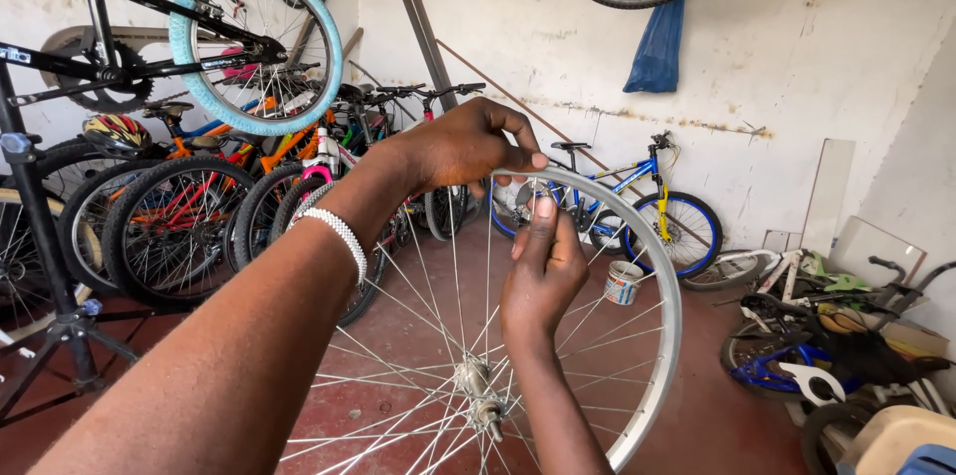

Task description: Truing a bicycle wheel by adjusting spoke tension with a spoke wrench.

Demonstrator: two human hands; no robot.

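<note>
While your left hand curls its grip over the top of the bare silver wheel rim, your right hand pinches the rim's inner edge from below (thumb up). The wheel stands upright before you, hub low, above the red floor.

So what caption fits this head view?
Both hands, left hand and right hand, pinch the top of a bare wheel rim.
</note>
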